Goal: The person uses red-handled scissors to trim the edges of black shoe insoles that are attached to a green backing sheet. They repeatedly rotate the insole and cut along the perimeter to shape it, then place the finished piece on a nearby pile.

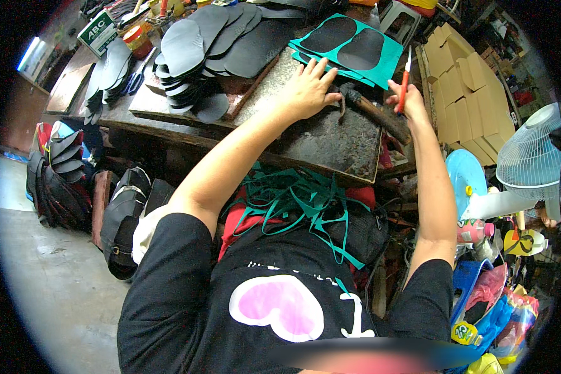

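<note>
My left hand [311, 90] rests with spread fingers on the worktop, its fingertips beside the near left corner of some teal sheets [389, 62]. Dark sole-shaped pieces [363, 51] lie on these sheets. My right hand [408, 103], at the sheets' right edge, is closed around red-handled scissors [406, 84]. Their narrow metal blades point away from me; they look edge-on, so their opening is hidden. Between my hands lies a hammer [377, 113] with a wooden handle. Thin teal offcuts [293, 196] hang in a tangle over my lap.
Stacks of black soles [184, 50] cover the bench's left, near blue-handled scissors [134, 81] and a jar [137, 40]. Cartons [474, 100] and a fan [533, 153] stand at the right. Bundled black soles [59, 171] are at the floor's left.
</note>
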{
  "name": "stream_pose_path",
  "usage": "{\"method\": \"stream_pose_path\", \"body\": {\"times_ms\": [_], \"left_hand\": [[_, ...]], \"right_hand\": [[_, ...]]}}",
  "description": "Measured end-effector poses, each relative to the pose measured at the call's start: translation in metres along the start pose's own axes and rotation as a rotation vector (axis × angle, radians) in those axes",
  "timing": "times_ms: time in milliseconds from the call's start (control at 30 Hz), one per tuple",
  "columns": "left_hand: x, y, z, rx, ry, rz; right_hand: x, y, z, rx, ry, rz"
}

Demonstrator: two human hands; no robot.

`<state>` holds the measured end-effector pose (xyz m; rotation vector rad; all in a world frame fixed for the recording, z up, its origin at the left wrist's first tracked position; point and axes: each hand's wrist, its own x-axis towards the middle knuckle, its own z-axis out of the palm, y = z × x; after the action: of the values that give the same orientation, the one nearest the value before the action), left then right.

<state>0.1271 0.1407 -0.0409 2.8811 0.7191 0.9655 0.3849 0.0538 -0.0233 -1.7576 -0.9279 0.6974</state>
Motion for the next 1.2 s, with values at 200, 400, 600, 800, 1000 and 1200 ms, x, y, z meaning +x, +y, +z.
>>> {"method": "stream_pose_path", "body": {"times_ms": [200,400,600,800,1000,1200], "left_hand": [[-0.006,-0.014,-0.005,-0.313,0.375,-0.139],[-0.006,-0.004,-0.057,-0.361,0.741,-0.087],[-0.046,0.047,-0.071,-0.085,0.264,-0.029],[-0.083,0.083,-0.032,0.196,-0.209,-0.103],[-0.109,0.118,-0.049,-0.257,-0.334,0.245],[-0.12,0.12,-0.102,-1.284,-0.482,0.166]], "right_hand": [[0.013,-0.011,0.012,0.297,0.048,-0.09],[-0.053,-0.04,-0.016,0.526,-0.102,-0.148],[-0.176,-0.013,-0.009,0.415,0.037,-0.283],[-0.228,0.026,0.002,0.312,0.045,-0.085],[-0.219,0.048,0.015,0.518,0.123,0.044],[-0.229,0.047,0.011,0.379,0.093,0.027]]}}
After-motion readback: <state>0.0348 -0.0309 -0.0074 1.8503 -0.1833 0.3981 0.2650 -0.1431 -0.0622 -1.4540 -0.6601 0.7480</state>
